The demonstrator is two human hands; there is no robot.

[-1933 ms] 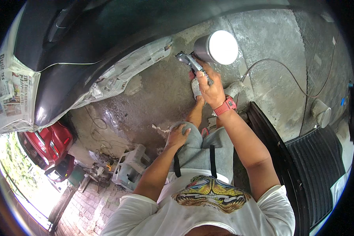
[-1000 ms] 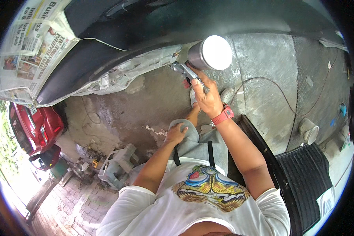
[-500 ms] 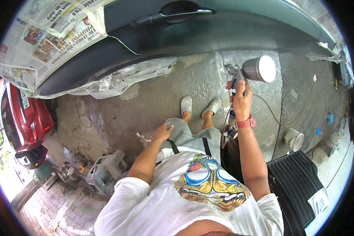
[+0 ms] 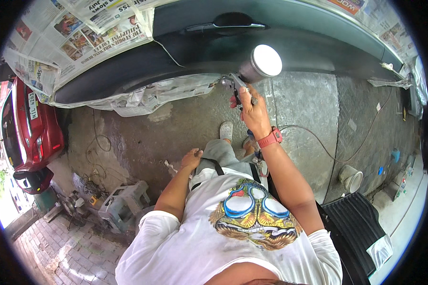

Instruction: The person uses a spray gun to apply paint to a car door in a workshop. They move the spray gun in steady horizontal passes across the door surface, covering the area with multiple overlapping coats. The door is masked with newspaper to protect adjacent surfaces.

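Observation:
My right hand [image 4: 254, 111] is closed round the grip of a spray gun [image 4: 235, 82], held in front of the car's dark green door panel [image 4: 195, 50]. On the gun sits a grey cup [image 4: 250, 71] with a white lid [image 4: 267, 60]. A thin air hose [image 4: 314, 138] trails over the floor to the right of the gun. Beside my left thigh hangs my left hand [image 4: 191, 157], its fingers curled and nothing visible in them. The door's handle [image 4: 230, 25] shows above the cup. I cannot tell whether any spray leaves the nozzle.
Newspaper masking [image 4: 100, 42] covers the panel's left side, and more paper [image 4: 161, 92] lines its lower edge. A red car [image 4: 35, 123] stands at far left. Near my left side is a grey plastic stool [image 4: 123, 204]. At right are a bucket [image 4: 351, 178] and a black ridged sheet [image 4: 354, 221].
My right hand has carried the spray gun leftward and slightly up, along the door panel. The fingers of my left hand have curled in beside the thigh.

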